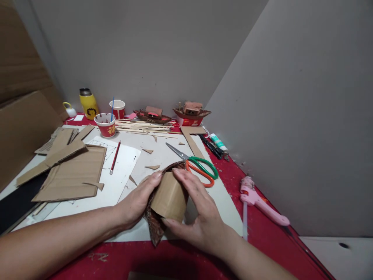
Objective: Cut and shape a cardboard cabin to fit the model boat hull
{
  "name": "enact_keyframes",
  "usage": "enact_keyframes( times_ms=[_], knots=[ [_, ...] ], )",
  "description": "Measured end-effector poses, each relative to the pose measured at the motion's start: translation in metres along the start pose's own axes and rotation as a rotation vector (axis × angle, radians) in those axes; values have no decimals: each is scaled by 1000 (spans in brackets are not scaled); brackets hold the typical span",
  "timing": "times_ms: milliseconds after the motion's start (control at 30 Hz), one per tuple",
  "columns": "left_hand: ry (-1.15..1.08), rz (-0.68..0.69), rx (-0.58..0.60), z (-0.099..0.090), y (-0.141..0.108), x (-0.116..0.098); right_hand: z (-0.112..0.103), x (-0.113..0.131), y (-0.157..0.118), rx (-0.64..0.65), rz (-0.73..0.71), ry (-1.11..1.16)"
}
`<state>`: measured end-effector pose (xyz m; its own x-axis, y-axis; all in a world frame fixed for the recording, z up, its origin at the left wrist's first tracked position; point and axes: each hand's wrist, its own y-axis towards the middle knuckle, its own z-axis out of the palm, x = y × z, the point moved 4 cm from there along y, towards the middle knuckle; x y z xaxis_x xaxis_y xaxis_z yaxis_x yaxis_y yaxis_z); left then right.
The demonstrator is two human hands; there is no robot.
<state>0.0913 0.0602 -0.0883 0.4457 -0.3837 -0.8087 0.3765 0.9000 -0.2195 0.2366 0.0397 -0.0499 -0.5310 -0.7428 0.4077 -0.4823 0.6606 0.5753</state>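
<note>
Near the middle of the surface's (262, 241) front edge, both hands grip the work. The left hand (135, 202) holds the outer side of a dark brown boat hull (155, 229), its pointed end angled down toward that edge. The right hand (204, 216) clasps a curved cardboard piece (170, 196) between thumb and fingers, set against the hull. Just beyond the hands lie scissors (188, 158) with green and orange handles, blades pointing toward the far edge. A pink glue gun (264, 204) lies along the right edge. Cardboard scraps (71, 175) overlap toward the left edge, near a red pencil (115, 157). Thin wooden sticks (140, 126) lie near the far edge, and a yellow bottle (89, 105) stands near the far left corner.
</note>
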Motion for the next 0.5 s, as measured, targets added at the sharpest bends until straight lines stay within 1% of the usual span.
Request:
enact_keyframes(
  times_ms=[167, 233, 300, 400, 500],
  knots=[
    [129, 77, 98, 4, -4, -8, 0, -2, 0, 5, -12, 2],
    [176, 93, 165, 7, -5, -12, 2, -4, -2, 2, -19, 8],
    [220, 92, 198, 8, -5, -13, 4, -6, -2, -1, -25, 15],
    [227, 66, 162, 6, -5, -12, 6, -8, -2, 28, -1, 20],
    [160, 16, 131, 3, -4, -10, 4, -7, 0, 65, 16, 38]
  ],
)
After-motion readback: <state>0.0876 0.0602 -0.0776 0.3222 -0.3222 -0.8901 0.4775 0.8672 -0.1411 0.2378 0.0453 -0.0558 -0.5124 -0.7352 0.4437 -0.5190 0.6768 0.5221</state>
